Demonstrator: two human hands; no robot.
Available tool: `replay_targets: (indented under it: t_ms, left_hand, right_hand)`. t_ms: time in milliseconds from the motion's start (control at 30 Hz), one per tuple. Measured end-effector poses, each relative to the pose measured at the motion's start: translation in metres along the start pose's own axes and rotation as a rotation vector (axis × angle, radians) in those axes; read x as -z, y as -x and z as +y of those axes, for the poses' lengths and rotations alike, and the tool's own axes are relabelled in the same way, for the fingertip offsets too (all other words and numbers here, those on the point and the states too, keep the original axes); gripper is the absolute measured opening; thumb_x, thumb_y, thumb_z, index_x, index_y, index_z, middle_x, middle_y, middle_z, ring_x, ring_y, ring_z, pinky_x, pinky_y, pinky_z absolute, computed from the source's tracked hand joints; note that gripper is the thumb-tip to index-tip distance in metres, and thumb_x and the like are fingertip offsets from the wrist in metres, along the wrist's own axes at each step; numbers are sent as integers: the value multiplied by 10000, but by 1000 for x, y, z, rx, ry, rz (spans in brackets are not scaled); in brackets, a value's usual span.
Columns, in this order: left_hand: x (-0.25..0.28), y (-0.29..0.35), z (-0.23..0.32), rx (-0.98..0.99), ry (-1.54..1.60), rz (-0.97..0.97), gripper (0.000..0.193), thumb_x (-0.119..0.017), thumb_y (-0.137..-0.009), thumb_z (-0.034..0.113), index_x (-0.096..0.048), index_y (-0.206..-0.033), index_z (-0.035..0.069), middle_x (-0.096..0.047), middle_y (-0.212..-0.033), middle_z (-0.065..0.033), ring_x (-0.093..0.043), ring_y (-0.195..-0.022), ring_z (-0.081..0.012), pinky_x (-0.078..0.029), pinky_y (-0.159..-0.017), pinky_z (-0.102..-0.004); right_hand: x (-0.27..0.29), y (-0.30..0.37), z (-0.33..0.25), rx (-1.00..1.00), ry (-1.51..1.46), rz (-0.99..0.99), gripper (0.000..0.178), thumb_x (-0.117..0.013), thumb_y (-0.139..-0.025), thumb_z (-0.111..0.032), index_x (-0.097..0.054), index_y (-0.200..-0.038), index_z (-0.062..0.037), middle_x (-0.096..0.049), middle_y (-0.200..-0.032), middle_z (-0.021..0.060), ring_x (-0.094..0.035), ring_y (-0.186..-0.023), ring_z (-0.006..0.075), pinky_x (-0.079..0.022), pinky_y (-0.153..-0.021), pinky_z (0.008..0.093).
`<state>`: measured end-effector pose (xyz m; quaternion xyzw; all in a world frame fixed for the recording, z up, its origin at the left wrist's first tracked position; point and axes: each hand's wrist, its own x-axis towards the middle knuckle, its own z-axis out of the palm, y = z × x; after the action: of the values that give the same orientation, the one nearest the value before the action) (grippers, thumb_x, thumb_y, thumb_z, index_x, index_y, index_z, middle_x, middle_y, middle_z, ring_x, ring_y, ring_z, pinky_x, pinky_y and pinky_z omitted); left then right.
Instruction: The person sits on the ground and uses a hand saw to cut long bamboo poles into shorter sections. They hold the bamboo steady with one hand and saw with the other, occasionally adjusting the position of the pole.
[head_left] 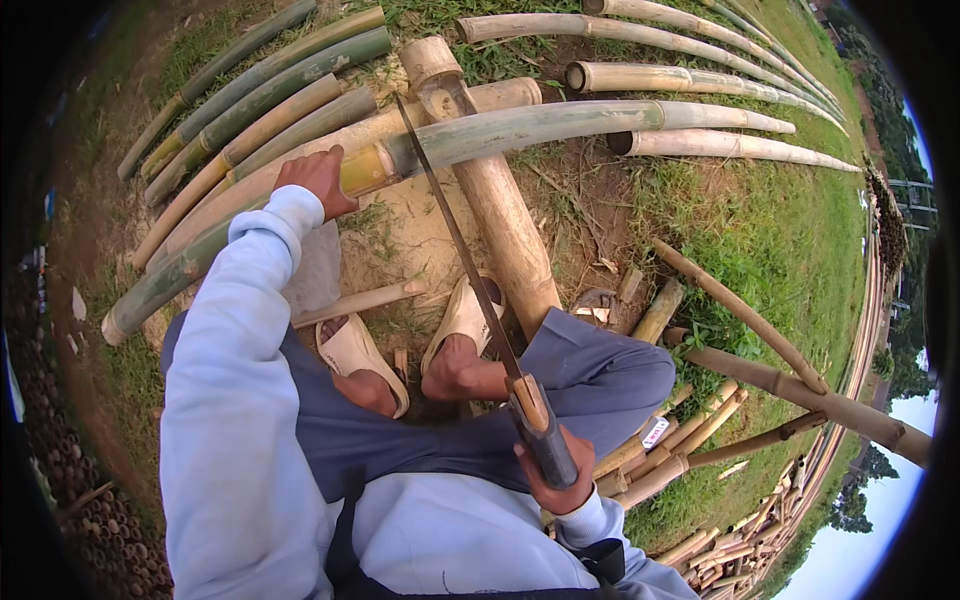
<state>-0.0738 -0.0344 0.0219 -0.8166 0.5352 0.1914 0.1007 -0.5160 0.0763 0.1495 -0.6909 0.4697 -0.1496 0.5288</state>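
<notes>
A long green bamboo pole (545, 128) with a yellowish band rests across a thick notched bamboo post (508, 225). My left hand (316, 182) is closed over the pole on its left part, just left of the yellow band. In my right hand (562, 472), low in front of my body, is the handle of a handsaw (456, 235). Its long, narrow dark blade slants up and away to the left and crosses the pole right of the yellow band. How deep the teeth sit in the bamboo, I cannot tell.
Several cut bamboo lengths (270, 80) lie at the far left, and more long poles (700, 80) at the far right. Sawdust (400, 235) covers the ground near my sandals (362, 360). Crossed bamboo poles (790, 385) stand at the right, beside shorter bamboo pieces (705, 420).
</notes>
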Motion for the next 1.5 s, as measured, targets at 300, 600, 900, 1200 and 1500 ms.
replay_targets:
  t_ms: [300,600,900,1200,1500]
  left_hand:
    - [14,-8,14,-56,0,88,641,-825,-725,440,-640,-1185,34,-739,-1081,-223,-709,-1049,-391,-556,-946,-475]
    - [12,-13,-3,-48,1,43,632,-821,-710,464,-656,-1134,25,-732,-1094,-230,-702,-1063,-387,-545,-971,-472]
    - [11,-17,0,-21,27,108,618,-826,-707,453,-655,-1119,26,-737,-1105,-209,-702,-1067,-382,-542,-975,-471]
    - [11,-10,5,-46,23,126,703,-898,-657,447,-637,-1164,35,-750,-1048,-200,-727,-993,-379,-568,-903,-468]
    - [0,-14,13,-54,-20,114,801,-885,-646,467,-574,-1257,53,-740,-1063,-192,-707,-1039,-370,-535,-946,-476]
  right_hand:
    - [-63,-218,11,268,-135,73,132,-707,-882,-63,-617,-930,21,-633,-756,144,-577,-662,227,-489,-669,361]
    - [4,4,3,0,40,6,319,-738,-842,29,-692,-1156,2,-691,-797,134,-707,-649,238,-523,-629,301]
    - [-72,-204,23,300,-123,87,163,-733,-880,-80,-659,-991,13,-644,-752,126,-562,-646,174,-504,-653,335]
    - [-76,-187,39,210,-107,161,378,-827,-834,-196,-632,-1112,-29,-677,-852,203,-701,-796,382,-532,-718,416]
    - [-86,-188,57,298,-222,183,288,-779,-894,-179,-646,-1104,-33,-666,-869,184,-634,-751,345,-513,-709,398]
